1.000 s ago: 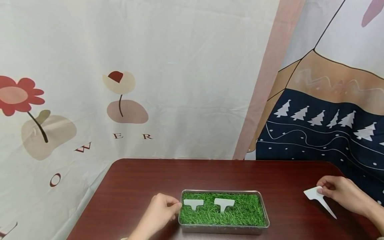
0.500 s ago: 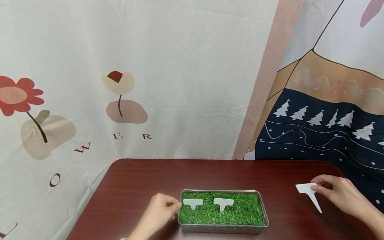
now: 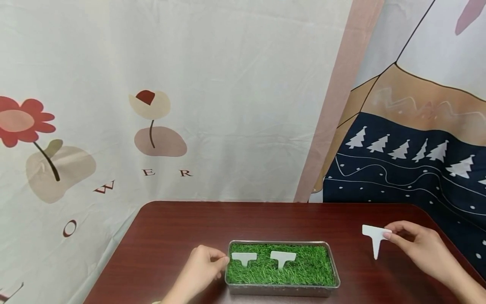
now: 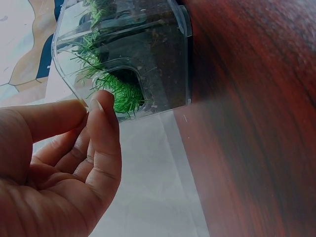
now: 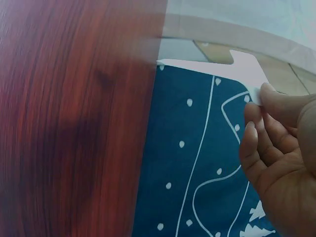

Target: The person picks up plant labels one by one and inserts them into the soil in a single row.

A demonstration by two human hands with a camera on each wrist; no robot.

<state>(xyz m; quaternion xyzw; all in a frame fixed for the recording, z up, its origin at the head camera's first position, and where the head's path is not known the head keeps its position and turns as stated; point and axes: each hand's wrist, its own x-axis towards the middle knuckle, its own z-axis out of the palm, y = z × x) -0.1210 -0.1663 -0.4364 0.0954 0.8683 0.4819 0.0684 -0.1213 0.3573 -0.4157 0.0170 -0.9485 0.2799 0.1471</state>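
A clear-walled rectangular box (image 3: 281, 290) filled with green grass (image 3: 307, 266) sits on the table. Two white T-shaped plant labels stand in the grass: one label (image 3: 244, 256) near the left end, another label (image 3: 283, 256) around the middle. My left hand (image 3: 205, 266) pinches the box's left rim between thumb and finger, as the left wrist view shows at the rim (image 4: 74, 96). To the right of the box, above the table, my right hand (image 3: 421, 245) pinches a third white plant label (image 3: 376, 236) by one end of its crossbar, its pointed stem downward.
The dark red wooden table (image 3: 182, 228) has rounded far corners. Behind it hangs a pale curtain (image 3: 243, 105) with printed flowers, and a dark blue cloth (image 3: 379, 177) with white trees lies to the right.
My right hand has moved left with the plant label, which has turned from slanting to nearly upright. My left hand and the box have stayed put.
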